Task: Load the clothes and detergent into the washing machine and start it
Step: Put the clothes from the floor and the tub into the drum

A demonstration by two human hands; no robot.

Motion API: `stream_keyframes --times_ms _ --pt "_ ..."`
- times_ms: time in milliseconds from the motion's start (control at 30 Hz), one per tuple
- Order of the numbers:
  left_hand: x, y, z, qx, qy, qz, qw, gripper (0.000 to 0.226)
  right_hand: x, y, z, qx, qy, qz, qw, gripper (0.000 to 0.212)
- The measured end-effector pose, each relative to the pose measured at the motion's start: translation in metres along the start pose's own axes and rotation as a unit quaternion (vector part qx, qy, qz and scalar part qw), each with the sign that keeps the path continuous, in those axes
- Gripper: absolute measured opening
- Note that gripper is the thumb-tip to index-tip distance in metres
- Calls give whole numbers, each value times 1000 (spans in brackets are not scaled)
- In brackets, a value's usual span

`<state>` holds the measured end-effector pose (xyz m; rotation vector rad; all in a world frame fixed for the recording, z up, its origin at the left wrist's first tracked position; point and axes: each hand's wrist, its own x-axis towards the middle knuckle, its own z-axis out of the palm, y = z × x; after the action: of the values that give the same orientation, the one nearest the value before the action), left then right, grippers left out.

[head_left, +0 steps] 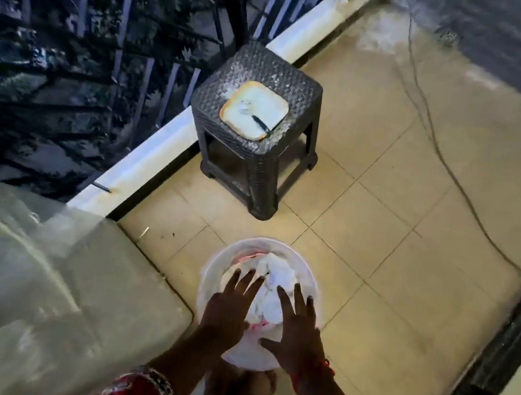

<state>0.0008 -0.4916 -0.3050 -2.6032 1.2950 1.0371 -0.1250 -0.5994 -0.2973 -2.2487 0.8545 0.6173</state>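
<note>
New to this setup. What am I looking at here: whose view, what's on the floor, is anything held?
There is no robot here. This is one wide-angle camera worn on a person's head, looking down at their own two bare hands on a tiled balcony floor.

The left hand and right hand are spread open over a pile of white clothes in a round white tub standing on the floor. The fingers lie flat on or just above the cloth; nothing is gripped yet.

The pale blurred bulk at lower left is probably the washing machine; its lid cannot be made out.

Further off stands a dark woven stool with a square open container on top, holding something white and a dark-handled scoop, possibly the detergent.
</note>
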Motion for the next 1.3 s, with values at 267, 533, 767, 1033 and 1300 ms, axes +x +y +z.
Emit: stream_keyframes --times_ms 267,533,767,1033,1300 --pt "122 -49 133 22 -15 -1 1000 118 131 53 113 16 -33 58 998 121" --pt "198 -77 212 21 -68 -4 997 127 221 93 186 -5 -53 45 998 133" --pt "227 -87 254 124 -116 29 985 138 256 106 236 -41 -48 3 998 130" --pt "247 -105 298 73 -35 -15 997 99 281 115 283 -5 32 93 995 113" --pt "268 -117 304 52 -66 13 996 73 293 115 285 15 17 98 995 86"
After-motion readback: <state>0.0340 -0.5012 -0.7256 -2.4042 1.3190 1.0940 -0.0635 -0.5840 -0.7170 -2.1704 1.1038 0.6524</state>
